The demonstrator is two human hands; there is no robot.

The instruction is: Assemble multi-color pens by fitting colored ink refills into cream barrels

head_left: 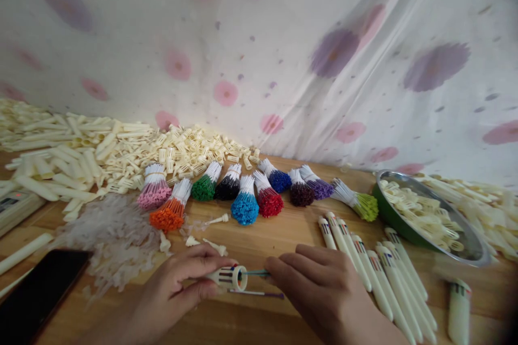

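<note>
My left hand (178, 283) pinches a short cream slotted pen barrel (229, 277), its open end facing right. Coloured pieces show through the slots and inside the opening. From the right, the closed fingers of my right hand (319, 285) grip a thin blue-green pen refill (258, 273) whose other end reaches into that opening. A purple-tipped refill (263, 294) lies on the wooden table just below the barrel. Beyond my hands stand bundles of refills, among them an orange bundle (167, 218), a light blue bundle (245, 207) and a red bundle (269, 199).
Assembled multicolour pens (376, 280) lie in a row at right, near a green-sided metal bowl (394, 221) of cream parts. Cream plastic parts (194, 148) heap along the back left. Clear plastic pieces (117, 237) and a black phone (44, 291) occupy the left.
</note>
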